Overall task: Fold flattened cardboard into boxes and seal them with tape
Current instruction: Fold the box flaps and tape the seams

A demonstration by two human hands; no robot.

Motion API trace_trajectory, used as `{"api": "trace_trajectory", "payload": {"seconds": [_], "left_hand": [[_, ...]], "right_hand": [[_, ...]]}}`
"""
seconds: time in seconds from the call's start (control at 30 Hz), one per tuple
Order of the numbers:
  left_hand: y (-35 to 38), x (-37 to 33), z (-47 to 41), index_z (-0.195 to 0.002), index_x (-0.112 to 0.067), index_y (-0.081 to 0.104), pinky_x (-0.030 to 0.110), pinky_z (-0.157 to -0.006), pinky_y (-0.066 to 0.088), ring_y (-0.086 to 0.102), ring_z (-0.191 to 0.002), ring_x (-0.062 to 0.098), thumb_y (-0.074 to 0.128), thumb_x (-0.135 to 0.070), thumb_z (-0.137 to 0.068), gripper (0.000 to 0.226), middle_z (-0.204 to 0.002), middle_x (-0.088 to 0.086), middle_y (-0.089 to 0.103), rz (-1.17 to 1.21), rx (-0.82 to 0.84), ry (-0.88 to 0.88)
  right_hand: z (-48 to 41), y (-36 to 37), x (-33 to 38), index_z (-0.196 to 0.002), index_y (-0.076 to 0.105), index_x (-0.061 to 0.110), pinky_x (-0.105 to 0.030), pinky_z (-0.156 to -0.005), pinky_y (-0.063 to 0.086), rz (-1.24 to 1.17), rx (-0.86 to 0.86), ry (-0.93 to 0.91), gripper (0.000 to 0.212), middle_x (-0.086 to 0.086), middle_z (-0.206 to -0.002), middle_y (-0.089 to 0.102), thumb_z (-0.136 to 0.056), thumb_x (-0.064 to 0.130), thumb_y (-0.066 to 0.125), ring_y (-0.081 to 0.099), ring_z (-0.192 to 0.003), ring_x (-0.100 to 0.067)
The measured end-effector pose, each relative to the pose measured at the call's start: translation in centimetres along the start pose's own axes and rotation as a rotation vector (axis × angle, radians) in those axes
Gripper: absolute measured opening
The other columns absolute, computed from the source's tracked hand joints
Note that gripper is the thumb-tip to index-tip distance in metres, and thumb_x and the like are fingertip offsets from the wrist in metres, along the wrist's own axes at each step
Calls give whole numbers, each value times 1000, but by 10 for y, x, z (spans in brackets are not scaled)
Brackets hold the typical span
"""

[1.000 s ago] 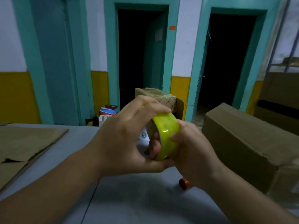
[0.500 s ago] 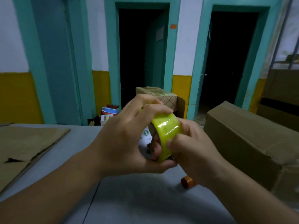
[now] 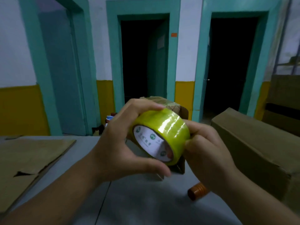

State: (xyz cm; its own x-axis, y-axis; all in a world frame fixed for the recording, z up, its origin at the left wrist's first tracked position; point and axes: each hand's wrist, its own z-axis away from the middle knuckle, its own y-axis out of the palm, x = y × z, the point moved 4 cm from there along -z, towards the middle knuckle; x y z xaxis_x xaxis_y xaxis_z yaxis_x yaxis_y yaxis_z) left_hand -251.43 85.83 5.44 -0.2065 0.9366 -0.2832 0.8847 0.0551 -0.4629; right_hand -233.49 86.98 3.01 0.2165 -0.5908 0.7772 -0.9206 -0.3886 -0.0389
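A yellow-green roll of packing tape (image 3: 164, 127) with a white printed core is held in mid-air over the grey table (image 3: 138, 200). My left hand (image 3: 123, 143) grips the roll from the left, fingers curled over its top and thumb under it. My right hand (image 3: 206, 151) holds its right side, thumb pressed on the tape's outer band. A folded cardboard box (image 3: 256, 146) lies on the table at the right. Flattened cardboard (image 3: 27, 159) lies at the left.
A small orange ribbed cap (image 3: 197, 190) lies on the table under my right wrist. Beyond the table's far edge sits a taped parcel (image 3: 164, 103). Two dark doorways with teal frames stand behind. More cardboard (image 3: 285, 101) leans at the far right.
The roll has turned so its white core now faces me, and both hands have lifted it slightly. My right thumb has slid along the outer band.
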Motion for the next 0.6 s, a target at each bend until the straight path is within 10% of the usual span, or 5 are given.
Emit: {"api": "trace_trajectory", "payload": {"seconds": [0.3, 0.6], "left_hand": [[11, 19, 3, -79, -22, 72, 25, -58, 42, 56, -61, 12, 63, -75, -85, 54, -68, 1, 61, 267, 508, -387], [2, 21, 11, -101, -25, 78, 21, -71, 55, 73, -81, 11, 71, -54, -92, 31, -91, -3, 77, 651, 673, -420]], "right_hand": [[5, 4, 9, -76, 66, 25, -17, -54, 43, 380, 180, -74, 19, 5, -70, 61, -85, 41, 62, 58, -61, -7], [4, 4, 2, -102, 78, 16, -23, -74, 53, 28, 410, 196, 31, -2, -93, 73, -89, 44, 75, 69, -86, -14]]}}
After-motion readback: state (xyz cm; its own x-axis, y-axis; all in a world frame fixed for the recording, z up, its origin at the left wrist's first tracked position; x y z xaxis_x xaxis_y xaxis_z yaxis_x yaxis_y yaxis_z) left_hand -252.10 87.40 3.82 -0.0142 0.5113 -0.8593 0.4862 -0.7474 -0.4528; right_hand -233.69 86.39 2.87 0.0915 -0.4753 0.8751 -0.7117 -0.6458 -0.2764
